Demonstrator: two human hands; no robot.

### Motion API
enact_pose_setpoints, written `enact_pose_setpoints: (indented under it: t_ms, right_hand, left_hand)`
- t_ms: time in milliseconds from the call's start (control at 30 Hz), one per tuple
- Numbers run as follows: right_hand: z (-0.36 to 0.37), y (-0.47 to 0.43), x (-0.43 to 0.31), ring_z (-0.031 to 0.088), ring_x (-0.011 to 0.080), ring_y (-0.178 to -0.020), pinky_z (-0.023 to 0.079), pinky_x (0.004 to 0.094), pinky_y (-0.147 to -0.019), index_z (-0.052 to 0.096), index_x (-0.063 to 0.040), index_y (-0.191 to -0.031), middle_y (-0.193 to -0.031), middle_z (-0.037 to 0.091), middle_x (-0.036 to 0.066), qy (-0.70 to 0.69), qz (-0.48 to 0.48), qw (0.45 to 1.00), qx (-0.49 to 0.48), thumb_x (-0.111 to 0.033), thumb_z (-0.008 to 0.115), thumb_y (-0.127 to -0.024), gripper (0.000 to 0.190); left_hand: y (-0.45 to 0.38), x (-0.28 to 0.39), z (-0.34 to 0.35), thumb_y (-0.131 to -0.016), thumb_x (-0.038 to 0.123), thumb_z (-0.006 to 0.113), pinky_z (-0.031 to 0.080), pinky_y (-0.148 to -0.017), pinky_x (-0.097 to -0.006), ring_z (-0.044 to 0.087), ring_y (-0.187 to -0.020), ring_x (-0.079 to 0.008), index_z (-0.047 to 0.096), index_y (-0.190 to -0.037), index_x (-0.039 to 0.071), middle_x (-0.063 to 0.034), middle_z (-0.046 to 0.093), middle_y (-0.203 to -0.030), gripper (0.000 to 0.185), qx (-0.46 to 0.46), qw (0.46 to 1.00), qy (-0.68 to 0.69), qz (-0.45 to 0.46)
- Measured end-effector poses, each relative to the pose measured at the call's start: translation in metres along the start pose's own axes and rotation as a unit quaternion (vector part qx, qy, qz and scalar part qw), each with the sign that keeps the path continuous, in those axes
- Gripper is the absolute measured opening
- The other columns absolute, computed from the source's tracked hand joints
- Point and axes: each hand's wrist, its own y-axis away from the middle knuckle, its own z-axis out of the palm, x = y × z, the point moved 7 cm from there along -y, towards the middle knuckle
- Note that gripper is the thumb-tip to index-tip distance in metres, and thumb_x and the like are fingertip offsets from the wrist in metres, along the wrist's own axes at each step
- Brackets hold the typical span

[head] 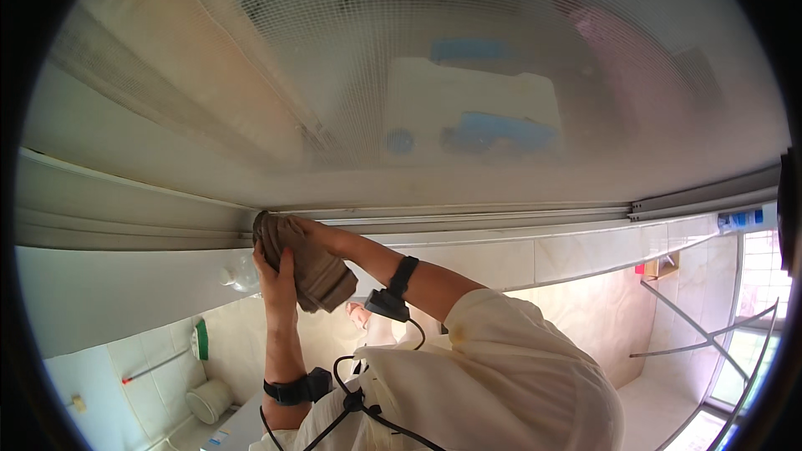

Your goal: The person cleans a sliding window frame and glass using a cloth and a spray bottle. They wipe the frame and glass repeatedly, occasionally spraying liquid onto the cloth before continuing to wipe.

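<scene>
A folded brown cloth [319,269] is bunched between both hands at the left end of a metal sliding-window track [451,216]. My left hand [276,269] grips the cloth from its near left side, fingers pointing up over it. With its fingers on the cloth's upper edge, my right hand [313,233] presses close to the track. The cloth's top end touches the corner where the track meets the side frame [138,225]; the fingertips of my right hand are partly hidden in its folds.
Beyond the track stands a hazy pane with mesh [351,75]. A clear container [240,274] sits just left of my left hand. A bottle with a blue label [742,220] stands at the sill's right end. Lower down are a white bucket [210,401], a green brush [200,339] and crossed metal legs [708,338].
</scene>
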Motion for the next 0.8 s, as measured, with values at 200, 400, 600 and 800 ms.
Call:
enact_pose_setpoints:
  t_ms: [200, 400, 600, 800]
  right_hand:
    - [0.022, 0.047, -0.007, 0.048, 0.018, -0.125, 0.041, 0.0315, -0.105, 0.042, -0.009, -0.142, -0.135, 0.052, 0.007, 0.071, -0.084, 0.993, 0.046, -0.001, 0.055, -0.093, 0.051]
    - [0.053, 0.069, -0.01, 0.049, 0.0178, -0.125, 0.039, 0.0328, -0.109, 0.044, -0.008, -0.137, -0.133, 0.053, 0.008, 0.051, -0.117, 0.991, 0.038, 0.005, 0.053, -0.09, 0.05]
    - [0.08, 0.075, 0.0, 0.05, 0.0176, -0.123, 0.038, 0.0325, -0.107, 0.052, -0.004, -0.127, -0.128, 0.055, 0.007, 0.056, -0.142, 0.988, 0.02, 0.017, 0.045, -0.077, 0.054]
    - [0.119, 0.078, 0.006, 0.053, 0.0175, -0.118, 0.04, 0.0311, -0.104, 0.059, -0.002, -0.116, -0.123, 0.059, 0.007, 0.12, -0.22, 0.967, 0.043, 0.016, 0.042, -0.074, 0.048]
  left_hand:
    - [0.023, 0.019, -0.007, -0.084, 0.013, 0.074, 0.045, -0.097, -0.0357, 0.053, -0.114, -0.0249, 0.025, -0.144, 0.006, -0.0192, 0.05, -0.128, 0.078, 0.0, 0.994, -0.036, 0.101]
    - [0.049, 0.035, -0.023, -0.074, -0.003, 0.077, 0.047, -0.096, -0.0345, 0.055, -0.115, -0.0236, -0.001, -0.155, 0.012, -0.019, 0.052, -0.13, 0.114, -0.069, 0.986, 0.051, 0.141]
    - [0.054, 0.044, -0.051, -0.065, -0.004, 0.083, 0.041, -0.104, -0.0361, 0.05, -0.123, -0.0253, 0.006, -0.155, 0.009, -0.0166, 0.045, -0.14, 0.119, -0.163, 0.96, 0.022, 0.224]
    - [0.042, 0.027, -0.088, -0.065, 0.002, 0.086, 0.042, -0.1, -0.0336, 0.052, -0.117, -0.0204, 0.043, -0.138, 0.006, -0.0086, 0.054, -0.127, 0.085, -0.17, 0.965, -0.052, 0.192]
